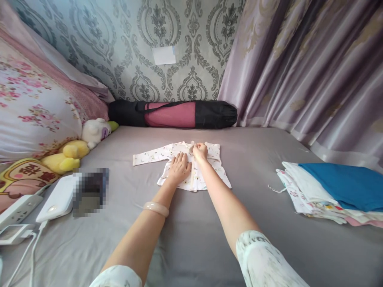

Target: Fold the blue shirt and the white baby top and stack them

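Observation:
A small white baby shirt (165,173) with a scattered print lies front up on the grey sheet. Its left-side sleeve stretches out to the side; on the right no sleeve extends beyond the body. My left hand (179,169) rests flat on the shirt's chest, fingers spread, with a pale bangle (156,208) on the wrist. Near the collar, my right hand (200,151) is closed in a pinch on the shirt's fabric. The fingertips partly hide the spot that they grip.
Folded clothes (344,187) are stacked at the right. On the left are a power strip (19,209), a white power bank (58,197) with cables, a blurred dark object (89,191) and plush toys (70,153). A black and pink rolled bag (170,114) lies along the wall.

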`<state>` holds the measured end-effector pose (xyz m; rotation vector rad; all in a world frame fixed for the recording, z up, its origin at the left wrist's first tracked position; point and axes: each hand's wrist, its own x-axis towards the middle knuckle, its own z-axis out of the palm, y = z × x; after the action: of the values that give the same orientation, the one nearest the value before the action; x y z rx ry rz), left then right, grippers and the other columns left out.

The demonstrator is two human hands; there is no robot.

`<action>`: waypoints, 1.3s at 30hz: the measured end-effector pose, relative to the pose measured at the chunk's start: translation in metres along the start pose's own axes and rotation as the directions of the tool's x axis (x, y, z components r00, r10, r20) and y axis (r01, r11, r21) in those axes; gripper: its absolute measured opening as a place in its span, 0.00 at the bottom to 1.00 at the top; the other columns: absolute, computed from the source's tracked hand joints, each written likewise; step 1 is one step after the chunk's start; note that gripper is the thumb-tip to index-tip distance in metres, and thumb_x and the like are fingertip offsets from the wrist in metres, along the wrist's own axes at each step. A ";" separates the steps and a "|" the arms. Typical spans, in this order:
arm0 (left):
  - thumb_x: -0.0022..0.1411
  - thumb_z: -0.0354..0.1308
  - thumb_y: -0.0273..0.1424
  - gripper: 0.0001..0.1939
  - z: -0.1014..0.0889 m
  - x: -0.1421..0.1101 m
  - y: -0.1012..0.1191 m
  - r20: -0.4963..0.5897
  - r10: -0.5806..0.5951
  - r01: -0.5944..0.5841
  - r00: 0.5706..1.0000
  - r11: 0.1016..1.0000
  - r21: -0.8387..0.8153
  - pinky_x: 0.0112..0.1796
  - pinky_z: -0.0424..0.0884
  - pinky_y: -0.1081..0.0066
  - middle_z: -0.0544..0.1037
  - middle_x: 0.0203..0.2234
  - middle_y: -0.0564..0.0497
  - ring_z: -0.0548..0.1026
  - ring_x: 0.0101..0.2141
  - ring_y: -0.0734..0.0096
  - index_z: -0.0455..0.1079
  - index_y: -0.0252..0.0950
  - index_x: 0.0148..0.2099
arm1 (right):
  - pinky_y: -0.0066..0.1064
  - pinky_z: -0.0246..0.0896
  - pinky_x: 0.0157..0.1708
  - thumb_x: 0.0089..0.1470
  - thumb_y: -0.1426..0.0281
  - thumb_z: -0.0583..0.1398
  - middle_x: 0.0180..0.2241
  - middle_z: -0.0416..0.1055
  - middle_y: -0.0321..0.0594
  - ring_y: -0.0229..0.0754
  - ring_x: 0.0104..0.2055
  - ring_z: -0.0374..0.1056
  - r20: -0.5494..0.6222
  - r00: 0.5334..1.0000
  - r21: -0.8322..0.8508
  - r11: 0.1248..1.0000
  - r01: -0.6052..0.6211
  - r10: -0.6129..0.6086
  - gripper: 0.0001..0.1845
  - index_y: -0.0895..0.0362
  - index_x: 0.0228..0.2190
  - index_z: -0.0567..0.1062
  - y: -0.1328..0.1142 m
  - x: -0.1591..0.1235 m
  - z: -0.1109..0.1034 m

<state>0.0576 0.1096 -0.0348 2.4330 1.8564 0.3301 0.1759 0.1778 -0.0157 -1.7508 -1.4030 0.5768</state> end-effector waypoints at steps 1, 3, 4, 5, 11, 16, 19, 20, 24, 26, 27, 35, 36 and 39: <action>0.67 0.37 0.39 0.29 0.000 0.000 0.000 -0.003 0.000 0.000 1.000 1.000 0.000 0.62 0.45 0.59 0.55 0.64 0.40 0.50 0.64 0.61 0.47 0.32 0.66 | 0.33 0.66 0.40 0.56 0.66 0.49 0.37 0.76 0.47 0.45 0.40 0.73 -0.013 0.999 -0.009 0.999 -0.031 0.031 0.18 0.57 0.42 0.74 -0.001 -0.002 0.002; 0.67 0.37 0.39 0.30 0.001 0.000 0.000 -0.009 -0.001 0.001 1.000 1.000 -0.004 0.62 0.45 0.59 0.54 0.64 0.41 0.50 0.64 0.61 0.46 0.32 0.67 | 0.35 0.65 0.43 0.56 0.66 0.50 0.41 0.76 0.48 0.46 0.44 0.71 -0.036 0.995 -0.017 0.995 -0.097 0.097 0.17 0.56 0.42 0.74 -0.003 -0.007 0.004; 0.66 0.37 0.39 0.30 0.001 0.000 0.000 -0.010 -0.003 0.003 1.000 1.000 -0.006 0.62 0.45 0.59 0.54 0.64 0.41 0.49 0.65 0.61 0.45 0.31 0.67 | 0.35 0.64 0.45 0.56 0.67 0.50 0.42 0.75 0.47 0.47 0.46 0.70 -0.029 0.994 -0.021 0.994 -0.104 0.103 0.17 0.56 0.42 0.74 -0.005 -0.009 0.004; 0.66 0.37 0.39 0.31 0.001 0.000 0.000 -0.010 -0.005 0.004 1.000 1.000 -0.009 0.62 0.45 0.59 0.54 0.64 0.41 0.49 0.65 0.60 0.45 0.31 0.67 | 0.34 0.63 0.46 0.56 0.68 0.50 0.43 0.75 0.46 0.47 0.48 0.69 -0.015 0.995 -0.026 0.995 -0.098 0.098 0.17 0.55 0.43 0.74 -0.006 -0.011 0.004; 0.67 0.35 0.39 0.31 0.002 0.000 0.002 0.007 0.009 -0.009 1.000 1.000 0.019 0.62 0.44 0.57 0.54 0.64 0.39 0.49 0.64 0.57 0.45 0.28 0.67 | 0.33 0.60 0.51 0.56 0.73 0.51 0.47 0.74 0.45 0.46 0.53 0.67 0.156 0.987 -0.048 0.998 0.038 -0.030 0.19 0.55 0.46 0.74 -0.004 -0.012 -0.005; 0.67 0.36 0.38 0.29 -0.004 0.003 0.002 0.037 0.018 -0.021 0.999 0.997 0.071 0.60 0.46 0.55 0.55 0.64 0.41 0.51 0.64 0.55 0.46 0.35 0.67 | 0.34 0.61 0.50 0.58 0.72 0.49 0.47 0.74 0.41 0.43 0.52 0.68 0.187 0.979 -0.032 0.996 0.089 -0.082 0.21 0.55 0.50 0.72 0.007 -0.002 -0.021; 0.66 0.38 0.39 0.28 -0.015 0.011 0.005 0.083 0.007 -0.011 0.997 0.999 0.044 0.57 0.55 0.55 0.61 0.60 0.40 0.58 0.60 0.53 0.47 0.37 0.66 | 0.34 0.57 0.54 0.57 0.74 0.47 0.50 0.72 0.44 0.43 0.55 0.65 0.166 0.974 -0.136 0.975 0.175 -0.152 0.24 0.57 0.53 0.69 0.015 0.002 -0.036; 0.67 0.38 0.39 0.28 -0.018 0.015 0.006 0.085 -0.015 0.012 0.996 0.999 0.030 0.55 0.58 0.55 0.62 0.59 0.39 0.61 0.58 0.53 0.47 0.37 0.66 | 0.34 0.54 0.56 0.57 0.75 0.47 0.53 0.69 0.46 0.43 0.56 0.63 0.173 0.965 -0.195 0.954 0.229 -0.197 0.24 0.58 0.54 0.68 0.018 0.002 -0.041; 0.67 0.36 0.34 0.26 -0.022 0.037 0.015 0.032 0.041 -0.042 0.999 0.999 0.029 0.59 0.52 0.59 0.57 0.63 0.40 0.54 0.63 0.56 0.51 0.32 0.64 | 0.44 0.38 0.63 0.59 0.75 0.46 0.62 0.55 0.50 0.48 0.66 0.47 0.317 0.896 -0.401 0.811 0.425 -0.312 0.27 0.62 0.59 0.62 0.028 -0.002 -0.049; 0.67 0.36 0.31 0.26 -0.017 0.048 0.018 0.046 0.122 -0.123 0.991 0.992 0.028 0.61 0.46 0.60 0.53 0.65 0.43 0.47 0.65 0.59 0.51 0.32 0.65 | 0.51 0.30 0.64 0.60 0.72 0.45 0.65 0.49 0.51 0.50 0.68 0.39 0.394 0.870 -0.454 0.759 0.466 -0.298 0.28 0.63 0.61 0.58 0.031 -0.006 -0.048; 0.67 0.36 0.31 0.26 -0.013 0.053 0.019 0.058 0.141 -0.142 0.988 0.990 0.021 0.62 0.44 0.60 0.52 0.65 0.44 0.46 0.65 0.60 0.50 0.32 0.65 | 0.51 0.28 0.64 0.61 0.71 0.44 0.65 0.47 0.51 0.50 0.68 0.38 0.424 0.859 -0.467 0.744 0.479 -0.287 0.28 0.64 0.61 0.57 0.032 -0.007 -0.047; 0.69 0.33 0.36 0.27 0.016 0.062 0.010 0.045 0.138 -0.138 0.989 0.990 -0.009 0.62 0.45 0.60 0.54 0.65 0.45 0.48 0.65 0.63 0.50 0.35 0.66 | 0.48 0.29 0.64 0.63 0.64 0.39 0.67 0.42 0.48 0.48 0.68 0.37 0.501 0.837 -0.482 0.732 0.482 -0.221 0.32 0.65 0.63 0.51 0.037 -0.011 -0.043; 0.69 0.33 0.36 0.27 0.017 0.062 0.009 0.035 0.134 -0.134 0.990 0.991 -0.007 0.62 0.45 0.60 0.54 0.65 0.45 0.48 0.65 0.63 0.50 0.35 0.66 | 0.48 0.28 0.65 0.63 0.64 0.38 0.67 0.41 0.47 0.48 0.68 0.36 0.506 0.835 -0.483 0.731 0.482 -0.216 0.32 0.65 0.64 0.51 0.038 -0.010 -0.043; 0.69 0.33 0.36 0.27 0.020 0.061 0.010 0.027 0.115 -0.115 0.993 0.993 -0.006 0.62 0.45 0.60 0.54 0.65 0.44 0.48 0.65 0.63 0.50 0.34 0.66 | 0.46 0.28 0.65 0.63 0.62 0.38 0.67 0.39 0.46 0.47 0.68 0.35 0.514 0.835 -0.495 0.726 0.477 -0.198 0.33 0.66 0.64 0.49 0.041 -0.010 -0.046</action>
<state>0.0863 0.1672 -0.0444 2.5344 1.7068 0.3048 0.2321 0.1522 -0.0242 -1.8131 -2.3911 0.3179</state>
